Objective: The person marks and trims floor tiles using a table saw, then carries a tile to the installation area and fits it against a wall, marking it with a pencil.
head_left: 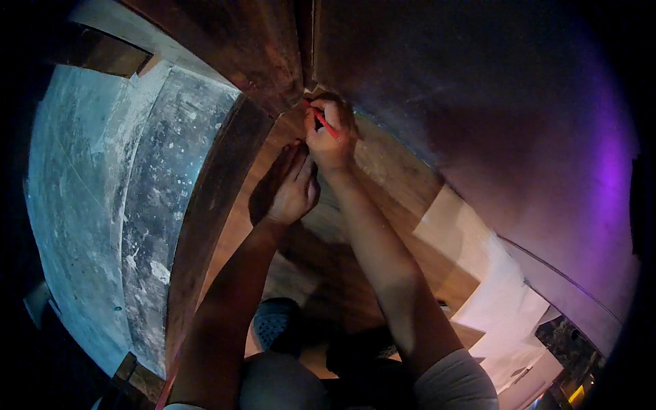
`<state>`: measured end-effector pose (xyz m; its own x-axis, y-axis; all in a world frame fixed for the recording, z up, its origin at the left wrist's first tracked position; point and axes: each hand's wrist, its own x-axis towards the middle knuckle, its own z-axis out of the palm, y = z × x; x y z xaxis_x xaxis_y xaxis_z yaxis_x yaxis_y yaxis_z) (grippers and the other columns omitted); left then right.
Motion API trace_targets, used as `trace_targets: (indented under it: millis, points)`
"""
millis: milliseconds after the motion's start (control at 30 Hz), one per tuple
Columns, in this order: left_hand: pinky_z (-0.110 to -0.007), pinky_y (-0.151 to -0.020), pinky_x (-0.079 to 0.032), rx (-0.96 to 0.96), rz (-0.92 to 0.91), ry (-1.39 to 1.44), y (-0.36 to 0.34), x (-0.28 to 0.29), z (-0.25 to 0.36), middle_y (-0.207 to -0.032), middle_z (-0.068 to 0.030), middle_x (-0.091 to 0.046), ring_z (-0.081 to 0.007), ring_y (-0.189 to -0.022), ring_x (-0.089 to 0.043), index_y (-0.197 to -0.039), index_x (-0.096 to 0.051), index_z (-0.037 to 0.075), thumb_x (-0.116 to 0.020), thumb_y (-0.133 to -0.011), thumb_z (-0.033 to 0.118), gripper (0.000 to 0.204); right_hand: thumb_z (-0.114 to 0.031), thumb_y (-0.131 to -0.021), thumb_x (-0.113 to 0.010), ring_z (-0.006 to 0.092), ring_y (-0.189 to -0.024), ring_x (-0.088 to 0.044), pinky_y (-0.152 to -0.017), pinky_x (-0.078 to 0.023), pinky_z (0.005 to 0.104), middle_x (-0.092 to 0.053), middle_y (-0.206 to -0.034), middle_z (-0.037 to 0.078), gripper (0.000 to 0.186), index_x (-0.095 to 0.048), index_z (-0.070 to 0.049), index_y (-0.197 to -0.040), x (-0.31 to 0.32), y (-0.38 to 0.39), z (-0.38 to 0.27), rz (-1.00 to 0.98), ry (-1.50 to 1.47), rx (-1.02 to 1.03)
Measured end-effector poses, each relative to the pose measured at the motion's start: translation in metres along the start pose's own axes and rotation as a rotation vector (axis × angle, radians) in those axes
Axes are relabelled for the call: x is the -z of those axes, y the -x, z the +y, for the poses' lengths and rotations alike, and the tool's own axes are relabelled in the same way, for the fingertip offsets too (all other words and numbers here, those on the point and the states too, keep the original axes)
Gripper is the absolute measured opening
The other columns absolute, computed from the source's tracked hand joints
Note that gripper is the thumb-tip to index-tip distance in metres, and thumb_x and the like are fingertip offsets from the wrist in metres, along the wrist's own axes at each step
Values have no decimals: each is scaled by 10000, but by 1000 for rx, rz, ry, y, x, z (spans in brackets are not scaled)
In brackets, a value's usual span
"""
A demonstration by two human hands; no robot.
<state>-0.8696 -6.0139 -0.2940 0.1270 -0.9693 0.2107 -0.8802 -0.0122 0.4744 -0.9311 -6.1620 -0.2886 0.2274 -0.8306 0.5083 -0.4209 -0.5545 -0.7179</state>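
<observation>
My right hand [332, 152] grips a slim red pencil [326, 126], its tip down near the corner where the wooden planks meet the dark door frame. Just below and to the left, my left hand [292, 194] lies flat on the wood-look plank floor [321, 246], fingers stretched toward the corner. Whatever mark the pencil tip makes is hidden by the fingers and shadow.
A brown wooden sill [208, 198] runs along the left, beside a paint-spattered grey surface [160, 184]. On the right rises a dark wall [437, 82]. Stepped plank ends meet a white sheet [506, 294]. A perforated shoe [277, 322] shows below.
</observation>
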Motion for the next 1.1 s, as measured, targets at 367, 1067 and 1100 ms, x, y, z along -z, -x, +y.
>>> trace_targets:
  millis: [367,1067,1100]
  points:
    - [-540,-1225,-297,-26,28,-20,0,0,0,-1419,-277,-536,-458,-1400,-427,-1352,-564,-67,-626,-842,136,552,-82,-882,-726,361,-949,-673,-830,-540,431,-708,-1007,137,161,-661,-68,-1029,-4,3,0,-37,13,31]
    - [-541,-1223,-305,-19,32,0,-2,0,2,-1442,-261,-535,-439,-1404,-439,-1376,-556,-52,-630,-846,134,566,-93,-888,-715,379,-955,-667,-841,-534,465,-707,-979,145,163,-645,-70,-1034,-5,1,4,-48,39,82]
    - [-540,-1223,-306,-15,25,6,-3,1,3,-1440,-259,-537,-439,-1403,-440,-1379,-555,-50,-631,-845,133,570,-97,-887,-714,377,-954,-668,-842,-534,465,-707,-979,145,161,-645,-70,-1031,-6,-1,5,-32,28,91]
